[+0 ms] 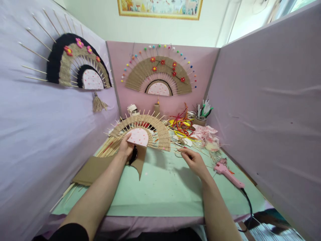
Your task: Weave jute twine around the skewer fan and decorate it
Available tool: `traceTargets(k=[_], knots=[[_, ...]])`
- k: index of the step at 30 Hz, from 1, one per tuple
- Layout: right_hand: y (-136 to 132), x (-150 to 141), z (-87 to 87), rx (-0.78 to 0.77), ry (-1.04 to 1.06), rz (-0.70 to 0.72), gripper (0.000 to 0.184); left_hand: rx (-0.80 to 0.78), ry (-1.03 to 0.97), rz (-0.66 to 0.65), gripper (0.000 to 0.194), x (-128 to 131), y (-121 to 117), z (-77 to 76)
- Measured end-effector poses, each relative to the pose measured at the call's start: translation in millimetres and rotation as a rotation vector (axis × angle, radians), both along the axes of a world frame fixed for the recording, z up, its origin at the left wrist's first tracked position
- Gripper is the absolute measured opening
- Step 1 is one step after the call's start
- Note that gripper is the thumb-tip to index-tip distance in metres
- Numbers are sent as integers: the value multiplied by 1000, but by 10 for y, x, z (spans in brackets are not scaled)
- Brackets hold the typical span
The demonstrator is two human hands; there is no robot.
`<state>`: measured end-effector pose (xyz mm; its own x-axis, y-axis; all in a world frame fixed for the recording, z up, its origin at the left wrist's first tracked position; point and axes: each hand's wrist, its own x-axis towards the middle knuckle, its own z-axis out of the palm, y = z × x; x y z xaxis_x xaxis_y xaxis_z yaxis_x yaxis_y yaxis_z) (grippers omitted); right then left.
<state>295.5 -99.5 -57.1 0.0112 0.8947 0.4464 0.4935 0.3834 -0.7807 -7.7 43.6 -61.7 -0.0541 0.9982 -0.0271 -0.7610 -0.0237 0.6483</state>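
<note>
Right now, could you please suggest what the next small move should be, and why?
Probably ease the right hand inward to the right-hand end of the woven fan: the left hand holds it by its dotted centre, and the right hand sits just outside that end.

One left hand [126, 148], one right hand [192, 160], one glue gun [230, 175]

Three in the fan count: one held fan [163, 133], one black-banded fan [65, 68], one ball-tipped fan [163, 68]; three dotted half-discs [138, 136], one apiece; four flowers [79, 43] on the black-banded fan, at least six red flowers [163, 62] on the ball-tipped one; one black tassel [134, 155], one tan tassel [99, 103]; three panels [271, 90]; one framed picture [160, 6]; sticks [108, 147] too many to count
</note>
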Motion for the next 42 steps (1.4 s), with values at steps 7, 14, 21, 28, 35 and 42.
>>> traceTargets(k=[7,14,21,28,35,42], knots=[[26,-85,-83,173,-70,-102,29,18,-25,31,27,4,39,-41],[-1,-272,-100,374,-211,-77,20,28,-54,36,26,62,0,-13],[-6,-354,-79,317,-155,35,19,11,-69,61,28,82,-19,2],[-21,-410,-82,283,-160,117,17,23,-54,3,24,191,-85,9],[-65,-405,-41,100,-2,139,15,-14,-49,-9,21,191,-130,52],[-25,-342,-20,-149,455,290,26,-47,-47,-50,24,196,-156,63]])
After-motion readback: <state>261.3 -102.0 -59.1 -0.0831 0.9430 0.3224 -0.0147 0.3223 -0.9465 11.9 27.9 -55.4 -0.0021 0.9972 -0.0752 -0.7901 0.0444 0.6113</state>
